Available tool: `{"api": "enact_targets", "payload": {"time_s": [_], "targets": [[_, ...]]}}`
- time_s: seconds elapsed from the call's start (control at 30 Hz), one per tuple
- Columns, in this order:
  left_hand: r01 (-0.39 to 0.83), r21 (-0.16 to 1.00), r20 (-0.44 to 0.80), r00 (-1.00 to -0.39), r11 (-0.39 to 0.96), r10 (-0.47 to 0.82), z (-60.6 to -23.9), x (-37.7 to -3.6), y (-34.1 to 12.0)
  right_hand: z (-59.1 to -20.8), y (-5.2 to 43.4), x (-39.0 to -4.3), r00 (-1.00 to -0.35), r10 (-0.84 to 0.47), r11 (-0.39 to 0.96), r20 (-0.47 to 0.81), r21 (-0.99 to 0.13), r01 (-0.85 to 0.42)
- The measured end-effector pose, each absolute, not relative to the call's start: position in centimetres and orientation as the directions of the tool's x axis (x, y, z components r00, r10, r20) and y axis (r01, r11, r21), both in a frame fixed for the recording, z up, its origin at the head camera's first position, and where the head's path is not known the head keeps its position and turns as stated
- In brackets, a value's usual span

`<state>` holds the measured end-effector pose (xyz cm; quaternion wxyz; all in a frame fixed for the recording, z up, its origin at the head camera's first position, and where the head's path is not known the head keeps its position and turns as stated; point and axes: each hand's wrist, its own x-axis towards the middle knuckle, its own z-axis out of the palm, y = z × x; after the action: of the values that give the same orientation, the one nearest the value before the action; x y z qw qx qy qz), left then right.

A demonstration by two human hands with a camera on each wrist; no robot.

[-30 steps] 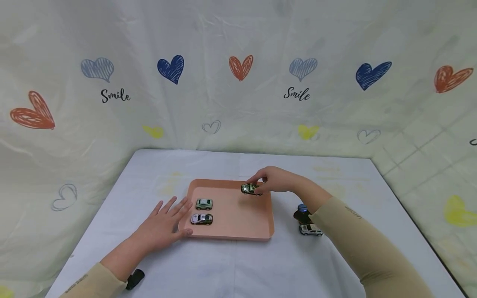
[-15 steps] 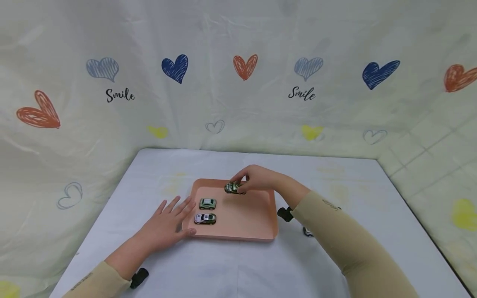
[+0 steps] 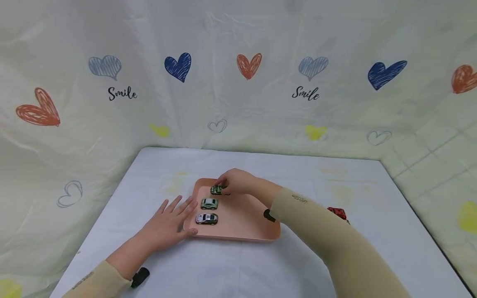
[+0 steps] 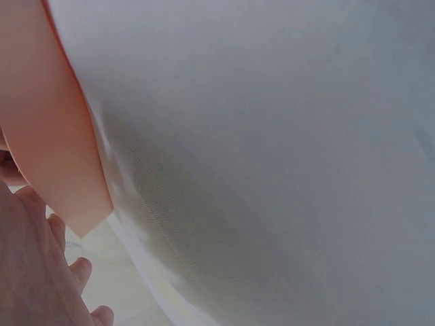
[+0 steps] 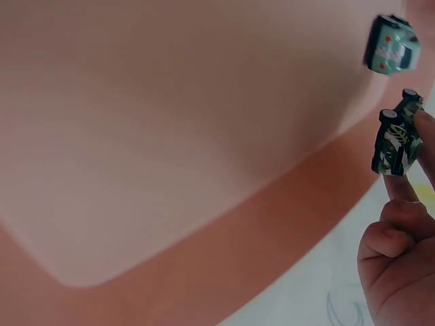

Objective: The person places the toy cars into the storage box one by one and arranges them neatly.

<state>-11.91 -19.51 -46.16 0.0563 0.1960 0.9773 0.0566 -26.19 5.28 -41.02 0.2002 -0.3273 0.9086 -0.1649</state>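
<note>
I pinched the dark green camouflage car [image 3: 217, 190] between the fingertips of my right hand [image 3: 236, 183], just above the far left corner of the pink tray [image 3: 242, 231]. Two cars already stood parked in the tray in a column: a pale green car [image 3: 209, 203] and, nearer me, a white car [image 3: 206, 218]. My left hand [image 3: 167, 225] lay flat, fingers spread, against the tray's left rim. A red car [image 3: 337, 212] remained outside on the white table [image 3: 238, 265], so I judged the loading past halfway.
</note>
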Motion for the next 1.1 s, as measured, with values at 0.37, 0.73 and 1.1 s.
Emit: {"api": "enact_targets", "payload": {"time_s": [0.37, 0.73, 1.1], "targets": [[0.380, 0.133, -0.089, -0.915, 0.915, 0.393, -46.1, -11.9, -19.4, -43.0, 3.6, -26.3, -0.678, -0.684, 0.727, -0.269, -0.327, -0.604], [0.380, 0.131, -0.091, -0.915, 0.916, 0.393, -46.0, -11.9, -19.5, -43.0, 2.3, -26.2, -0.688, -0.679, 0.734, -0.258, -0.270, -0.623], [0.375, 0.140, -0.095, -0.916, 0.916, 0.389, -45.8, -11.8, -19.6, -43.1, 1.7, -26.0, -0.709, -0.660, 0.751, -0.249, -0.233, -0.617]]}}
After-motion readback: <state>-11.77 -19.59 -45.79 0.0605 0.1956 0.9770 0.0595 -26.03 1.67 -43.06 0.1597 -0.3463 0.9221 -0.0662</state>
